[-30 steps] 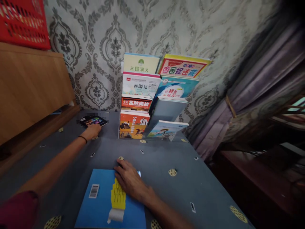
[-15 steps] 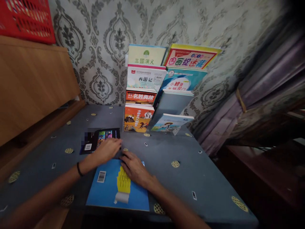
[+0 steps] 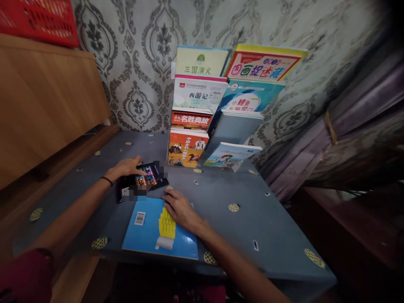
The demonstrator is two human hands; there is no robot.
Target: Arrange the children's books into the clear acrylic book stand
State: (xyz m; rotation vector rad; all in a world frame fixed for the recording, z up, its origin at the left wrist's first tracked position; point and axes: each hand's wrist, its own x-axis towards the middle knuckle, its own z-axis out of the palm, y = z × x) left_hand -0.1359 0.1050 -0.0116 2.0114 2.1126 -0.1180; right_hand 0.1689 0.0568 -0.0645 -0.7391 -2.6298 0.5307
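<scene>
A black book (image 3: 147, 178) with colourful pictures and a white barcode label lies face-down on the table, at a slant. My left hand (image 3: 126, 167) is at its far left edge, thumb over the cover and fingers at the edge, closed on it. Another dark corner shows under its right side; I cannot tell whether it is a second book. Nearer to me a blue book (image 3: 148, 235) lies with its barcode and yellow panel up. Resting on its upper right part, my right hand (image 3: 179, 210) is open with the fingers stretched out.
Behind the hands, a tiered rack holds several books, among them an orange one (image 3: 186, 149) and a light blue one (image 3: 229, 156). A wooden cabinet (image 3: 53, 105) with a red basket (image 3: 41, 21) stands at left. A curtain (image 3: 303, 160) hangs at right.
My left hand has moved from the black book's right side to its far left edge. The black book has turned. My right hand stays on the blue book. The view has shifted slightly.
</scene>
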